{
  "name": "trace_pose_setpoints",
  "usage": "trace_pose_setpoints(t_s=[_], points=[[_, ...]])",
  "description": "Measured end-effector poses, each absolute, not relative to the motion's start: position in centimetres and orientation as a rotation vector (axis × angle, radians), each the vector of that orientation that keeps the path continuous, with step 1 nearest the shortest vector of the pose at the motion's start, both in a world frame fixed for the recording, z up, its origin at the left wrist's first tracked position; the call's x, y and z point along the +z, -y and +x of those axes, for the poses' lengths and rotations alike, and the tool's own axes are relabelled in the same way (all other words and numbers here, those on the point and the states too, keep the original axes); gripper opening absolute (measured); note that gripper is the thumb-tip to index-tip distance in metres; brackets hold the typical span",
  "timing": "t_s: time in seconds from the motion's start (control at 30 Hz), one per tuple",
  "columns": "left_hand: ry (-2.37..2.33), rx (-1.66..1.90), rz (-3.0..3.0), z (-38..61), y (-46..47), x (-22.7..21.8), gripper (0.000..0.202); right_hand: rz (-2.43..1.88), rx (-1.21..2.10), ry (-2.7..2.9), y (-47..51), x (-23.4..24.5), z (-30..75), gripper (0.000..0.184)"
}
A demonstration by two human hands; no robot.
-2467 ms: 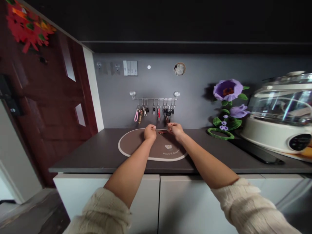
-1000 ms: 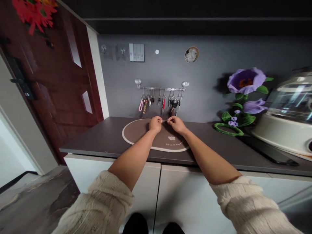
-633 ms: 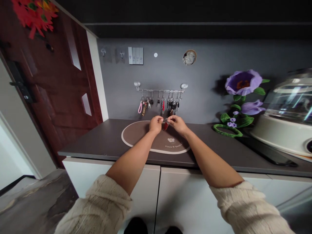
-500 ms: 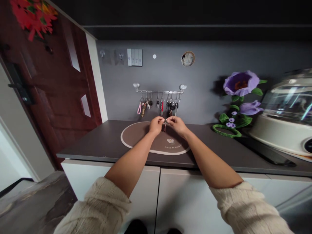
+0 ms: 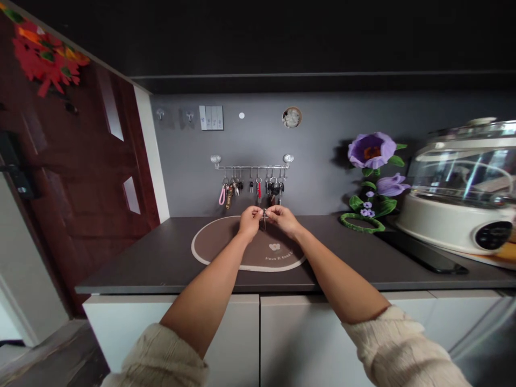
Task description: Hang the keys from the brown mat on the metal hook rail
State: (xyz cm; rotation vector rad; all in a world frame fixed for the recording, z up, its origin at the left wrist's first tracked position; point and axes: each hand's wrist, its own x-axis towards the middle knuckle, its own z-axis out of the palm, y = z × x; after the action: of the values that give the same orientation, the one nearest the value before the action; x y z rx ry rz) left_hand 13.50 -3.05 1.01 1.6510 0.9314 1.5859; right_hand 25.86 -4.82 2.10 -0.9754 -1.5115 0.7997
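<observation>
1. At the far left, red flowers (image 5: 46, 62) hang on a dark red door (image 5: 91, 209).
2. Next, on the grey wall (image 5: 322, 123), are two little hooks (image 5: 189, 116) and a white switch panel (image 5: 211, 117).
3. A big brown mat (image 5: 217, 242) with a pale edge lies on the dark table (image 5: 133, 263). It has a small flower shape and some words on it.
4. Behind the mat, a shiny bar (image 5: 242, 167) on the wall has lots of keys (image 5: 236, 188) hanging from it (one bunch has a pink loop (image 5: 222, 194)).
5. The left hand (image 5: 250, 223) is over the back part of the mat. Its grip is narrow, with thumb and finger pinching a small key ring.
6. That small key ring (image 5: 264, 213) is right between the two hands, in front of the hanging keys. Something thin hangs down from it, too small to tell what.
7. The right hand (image 5: 284, 220) has a narrow grip too, pinching the ring from its own side.
8. Farther right stands a purple flower (image 5: 371, 151) with a fuzzy green ring (image 5: 358, 228) at its bottom.
9. Last, a black flat thing (image 5: 435, 260) lies beside a big white machine (image 5: 443, 220) with a see-through top.
</observation>
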Motion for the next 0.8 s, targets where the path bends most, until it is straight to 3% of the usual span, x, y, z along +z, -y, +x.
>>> trace_pose_setpoints(t_s=[0.43, 0.8], points=[[-0.913, 1.590, 1.591, 13.5, 2.4, -0.2, 0.017, -0.923, 0.728, 1.329, 5.2, 3.1, 27.0, 0.024], [-0.977, 1.538, 1.602, 13.9, 1.8, -1.1, 0.015, -0.951, 0.760, 1.095, 3.7, 8.7, 30.1, 0.009]])
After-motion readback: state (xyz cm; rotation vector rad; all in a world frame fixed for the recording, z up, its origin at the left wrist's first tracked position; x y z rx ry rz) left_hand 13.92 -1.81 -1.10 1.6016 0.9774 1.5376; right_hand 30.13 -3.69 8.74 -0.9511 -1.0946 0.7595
